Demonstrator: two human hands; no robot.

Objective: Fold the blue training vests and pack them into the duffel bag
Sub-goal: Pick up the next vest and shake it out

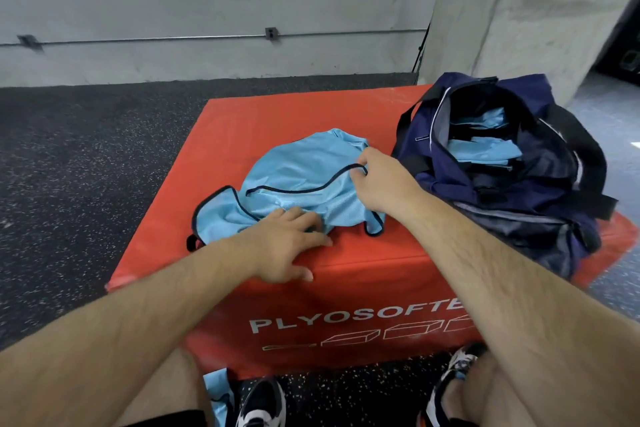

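Observation:
A light blue training vest (298, 180) with dark trim lies crumpled on top of the red plyo box (263, 118). My right hand (381, 180) pinches the vest's dark-trimmed edge at its right side. My left hand (287, 243) lies flat with spread fingers on the vest's near edge and the box top. A navy duffel bag (512, 170) stands unzipped on the box's right part, with folded blue vests (485, 146) inside it.
Another bit of blue vest fabric (218, 392) hangs by my left knee, below the box. My shoes (263, 402) stand on the dark speckled rubber floor (86, 166). A concrete wall and a pillar (519, 10) rise behind the box.

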